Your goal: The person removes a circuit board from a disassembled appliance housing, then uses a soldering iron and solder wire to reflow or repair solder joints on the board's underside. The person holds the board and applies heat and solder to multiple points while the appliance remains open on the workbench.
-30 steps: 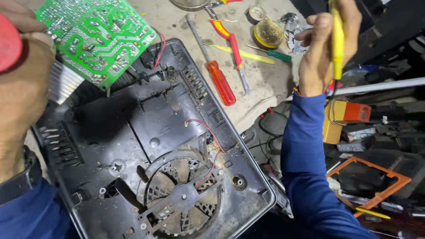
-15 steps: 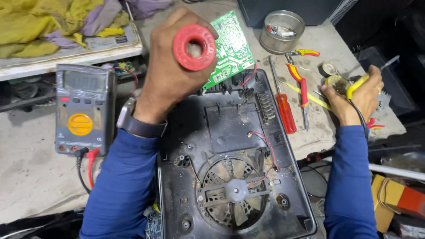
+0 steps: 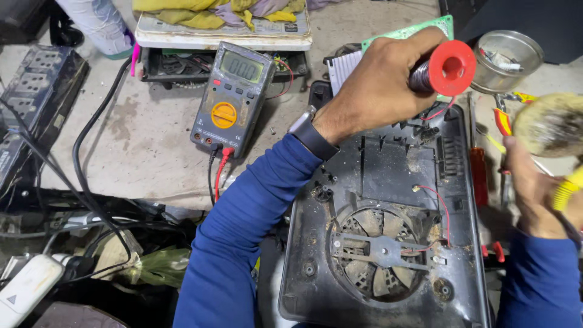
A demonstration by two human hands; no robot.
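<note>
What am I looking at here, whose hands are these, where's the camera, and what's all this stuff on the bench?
The camera sits on a person's head and looks down at their own two hands, both in blue sleeves. The left hand holds a red spool of wire in its fingers, above an opened black appliance casing with a round fan inside. The right hand grips a yellow-handled tool, its end blurred. On the bench lie a grey multimeter, a green circuit board, a small metal tin and a red-handled screwdriver.

One multimeter, one red spool
</note>
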